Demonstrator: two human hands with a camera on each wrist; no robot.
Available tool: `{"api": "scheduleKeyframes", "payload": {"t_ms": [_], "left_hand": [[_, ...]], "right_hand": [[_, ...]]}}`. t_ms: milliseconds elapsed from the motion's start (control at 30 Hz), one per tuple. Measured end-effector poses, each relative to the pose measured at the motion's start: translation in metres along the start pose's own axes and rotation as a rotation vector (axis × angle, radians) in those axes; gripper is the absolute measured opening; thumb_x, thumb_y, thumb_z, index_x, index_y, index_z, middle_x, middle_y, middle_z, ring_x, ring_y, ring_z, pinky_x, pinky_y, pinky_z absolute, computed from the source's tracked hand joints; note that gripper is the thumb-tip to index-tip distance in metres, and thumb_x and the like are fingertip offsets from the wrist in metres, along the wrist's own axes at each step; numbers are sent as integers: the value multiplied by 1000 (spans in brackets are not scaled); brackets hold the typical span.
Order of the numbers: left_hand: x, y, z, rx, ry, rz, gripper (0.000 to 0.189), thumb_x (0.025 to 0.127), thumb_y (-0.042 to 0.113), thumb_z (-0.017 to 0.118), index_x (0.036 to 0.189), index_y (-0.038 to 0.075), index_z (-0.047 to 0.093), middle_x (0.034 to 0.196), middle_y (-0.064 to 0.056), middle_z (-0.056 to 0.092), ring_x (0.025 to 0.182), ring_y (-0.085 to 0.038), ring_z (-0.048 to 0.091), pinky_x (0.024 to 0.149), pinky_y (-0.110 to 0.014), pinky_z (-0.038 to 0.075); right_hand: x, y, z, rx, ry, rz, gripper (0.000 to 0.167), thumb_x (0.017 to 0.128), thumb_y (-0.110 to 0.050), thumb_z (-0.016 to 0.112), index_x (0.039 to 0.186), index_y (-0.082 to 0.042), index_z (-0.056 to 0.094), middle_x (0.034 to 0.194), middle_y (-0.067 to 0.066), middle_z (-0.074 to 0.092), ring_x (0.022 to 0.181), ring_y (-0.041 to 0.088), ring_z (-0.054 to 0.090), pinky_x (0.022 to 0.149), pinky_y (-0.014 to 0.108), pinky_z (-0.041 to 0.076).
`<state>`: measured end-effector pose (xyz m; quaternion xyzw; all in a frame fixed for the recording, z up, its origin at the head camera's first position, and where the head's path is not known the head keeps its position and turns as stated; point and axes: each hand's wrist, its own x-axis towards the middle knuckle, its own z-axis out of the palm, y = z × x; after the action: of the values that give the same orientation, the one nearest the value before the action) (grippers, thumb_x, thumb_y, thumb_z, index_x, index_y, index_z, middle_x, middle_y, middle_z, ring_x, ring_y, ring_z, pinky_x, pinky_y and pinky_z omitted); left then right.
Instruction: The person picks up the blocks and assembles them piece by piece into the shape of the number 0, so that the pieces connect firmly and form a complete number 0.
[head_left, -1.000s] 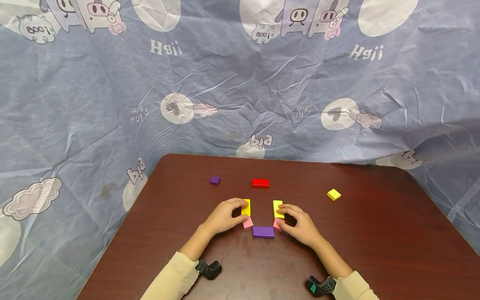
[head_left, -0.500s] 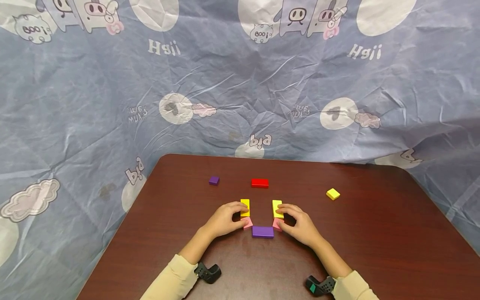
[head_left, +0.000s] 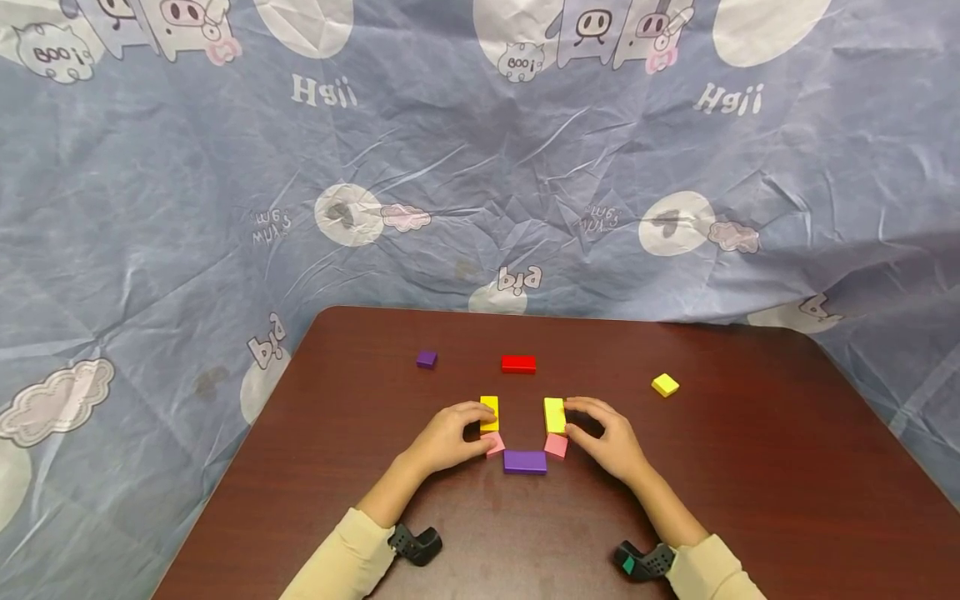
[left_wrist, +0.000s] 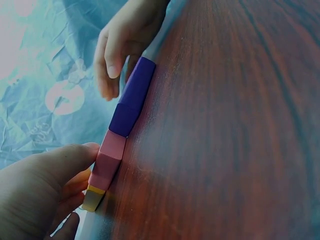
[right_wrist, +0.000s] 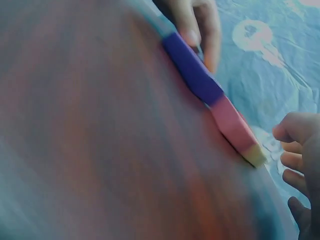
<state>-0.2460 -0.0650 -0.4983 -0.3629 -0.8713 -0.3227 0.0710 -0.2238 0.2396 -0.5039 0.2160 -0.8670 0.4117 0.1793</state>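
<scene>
My left hand (head_left: pixel 444 437) rests at the left blocks. Its fingertips lie on the left yellow block (head_left: pixel 489 403) and its thumb is at the left pink block (head_left: pixel 492 451). My right hand (head_left: pixel 611 440) is just right of the right yellow block (head_left: pixel 554 414) and right pink block (head_left: pixel 556 446), its fingers and thumb spread apart with nothing between them. A long purple block (head_left: pixel 525 462) joins the pink blocks at the near side, making a U shape. In the right wrist view, a gap shows between my right thumb (right_wrist: pixel 289 128) and the blocks.
Beyond the U lies a red block (head_left: pixel 518 364). A small purple block (head_left: pixel 427 359) is at the back left and a small yellow block (head_left: pixel 665 385) to the right. A printed blue-grey cloth (head_left: pixel 450 133) hangs behind the brown table (head_left: pixel 750 467).
My right hand has let go of the right yellow and pink blocks and moved a little right. My left hand has slid slightly nearer me, its thumb now on the pink block.
</scene>
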Motion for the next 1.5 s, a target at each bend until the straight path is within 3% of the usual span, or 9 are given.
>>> {"api": "scheduleKeyframes", "payload": {"t_ms": [200,300,500,833,1233,1500], "left_hand": [[0,0,0,-4,5,7,33,85,25,76,113,7,70,115,-3,66,113,-19,60,100,-36,45],[0,0,0,-3,6,6,33,85,25,76,113,7,71,115,-3,66,113,-19,60,100,-35,45],[0,0,0,0,4,5,33,85,25,76,112,7,71,115,-3,66,114,-20,60,101,-36,44],[0,0,0,9,-3,-2,34,85,26,76,113,7,70,116,-3,66,114,-20,60,101,-36,44],[0,2,-1,11,-3,-9,34,85,26,76,113,7,70,116,-4,66,114,-21,60,101,-37,44],[0,3,-2,4,-3,-1,34,85,25,76,113,5,70,116,-5,66,113,-21,60,100,-36,44]], "right_hand": [[9,20,-32,-106,30,86,35,85,-10,75,118,-3,67,122,11,64,118,29,55,98,48,42],[13,32,-48,-142,54,119,35,85,-10,73,119,-2,66,122,16,63,117,34,55,96,56,40],[15,54,-72,-216,80,170,34,87,-9,71,119,2,65,122,21,60,112,40,56,92,57,42],[14,81,-89,-329,124,272,35,85,-9,68,118,4,63,125,27,55,110,43,51,88,57,39],[16,87,-96,-352,129,334,30,86,-5,67,114,5,65,116,31,59,103,46,55,85,58,43],[19,86,-89,-342,156,328,28,85,-5,69,110,6,67,111,31,61,99,44,57,82,54,44]]}}
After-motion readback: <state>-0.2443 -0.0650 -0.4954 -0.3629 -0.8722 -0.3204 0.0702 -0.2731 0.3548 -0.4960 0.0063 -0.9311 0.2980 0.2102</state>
